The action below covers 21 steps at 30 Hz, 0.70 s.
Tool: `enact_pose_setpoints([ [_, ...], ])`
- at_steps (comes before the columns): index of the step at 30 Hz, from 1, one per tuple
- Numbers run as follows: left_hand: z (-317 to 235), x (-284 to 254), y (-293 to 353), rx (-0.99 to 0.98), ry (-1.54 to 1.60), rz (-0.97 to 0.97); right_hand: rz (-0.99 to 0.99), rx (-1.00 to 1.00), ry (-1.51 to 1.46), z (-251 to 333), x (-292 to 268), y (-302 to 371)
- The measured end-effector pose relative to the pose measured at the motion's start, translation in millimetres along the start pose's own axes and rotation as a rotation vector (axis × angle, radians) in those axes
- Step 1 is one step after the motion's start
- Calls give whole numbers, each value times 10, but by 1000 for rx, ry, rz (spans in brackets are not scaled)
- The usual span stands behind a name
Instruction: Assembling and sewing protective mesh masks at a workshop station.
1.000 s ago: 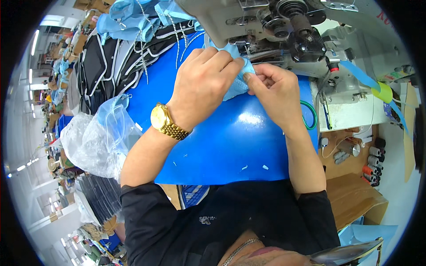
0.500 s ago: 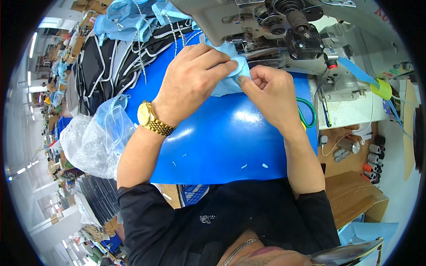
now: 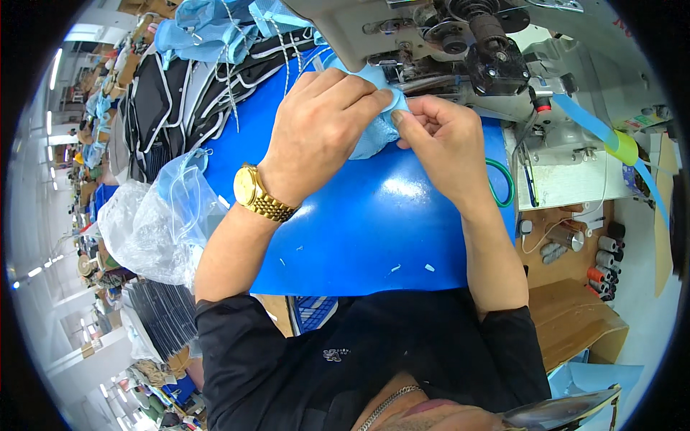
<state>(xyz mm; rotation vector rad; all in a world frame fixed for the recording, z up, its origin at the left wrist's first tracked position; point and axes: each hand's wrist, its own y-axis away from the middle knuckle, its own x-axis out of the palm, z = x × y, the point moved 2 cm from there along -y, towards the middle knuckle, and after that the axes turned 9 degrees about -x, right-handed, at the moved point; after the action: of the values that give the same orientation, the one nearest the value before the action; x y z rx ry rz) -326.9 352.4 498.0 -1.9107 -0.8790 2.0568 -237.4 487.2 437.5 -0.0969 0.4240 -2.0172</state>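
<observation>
A piece of light blue fabric (image 3: pixel 375 138) lies bunched beside the head of a sewing machine (image 3: pixel 460 54). My left hand (image 3: pixel 322 129), with a gold watch at its wrist, arches over the fabric, thumb hidden beneath, fingertips closed on its edge. From the other side my right hand (image 3: pixel 442 140) pinches that edge between thumb and forefinger, its other fingers curled in. The two hands almost meet just in front of the machine's needle area. Part of the fabric runs back under the machine arm, where I cannot follow it.
A blue work surface (image 3: pixel 345 248) spreads below my hands. Black pieces with white piping (image 3: pixel 162 108) and light blue fabric pieces with cords (image 3: pixel 205 36) are heaped at the left, above a clear plastic bag (image 3: pixel 144 230). Blue tape (image 3: pixel 586 118) hangs right; thread spools (image 3: pixel 607 262) stand lower right.
Both hands have shifted slightly to the right, and the fabric edge between them is now folded over and gathered. The blue tape at the right has swung a little.
</observation>
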Motion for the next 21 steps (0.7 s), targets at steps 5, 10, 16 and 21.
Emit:
enact_pose_setpoints([
  [5, -87, 53, 7, -63, -33, 4, -24, -3, 105, 17, -28, -28],
  [10, -36, 24, -13, -58, 6, 36, 244, -21, 409, 183, -72, -106],
  [16, 2, -64, -53, -53, 106, 166, 169, 25, 216, 24, -130, -53],
  [21, -33, 5, -11, -80, 14, 71, 31, -42, 237, 76, -66, -66],
])
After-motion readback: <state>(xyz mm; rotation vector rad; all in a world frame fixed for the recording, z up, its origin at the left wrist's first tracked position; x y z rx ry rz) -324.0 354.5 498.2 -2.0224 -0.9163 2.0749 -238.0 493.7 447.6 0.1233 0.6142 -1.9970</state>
